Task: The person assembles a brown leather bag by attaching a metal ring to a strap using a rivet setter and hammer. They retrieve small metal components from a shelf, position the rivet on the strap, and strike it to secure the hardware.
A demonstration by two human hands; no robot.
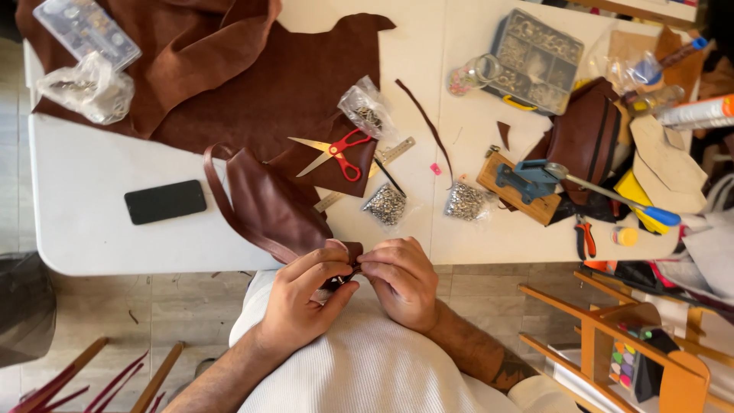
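A dark brown leather bag piece (269,205) with a strap hangs over the near edge of the white table (92,237). My left hand (303,297) pinches its lower end between thumb and fingers. My right hand (401,279) meets it there, fingertips pinching the same small dark part of the leather at the middle. Both hands are held close to my chest, just off the table edge. What sits between the fingertips is too small to make out.
On the table lie red-handled scissors (340,154), a metal ruler (367,174), a black phone (165,201), two bags of metal studs (386,205), a large brown hide (252,76), a compartment box (535,61), a blue hand press (535,180) and a brown bag (585,134). A wooden rack (612,336) stands at right.
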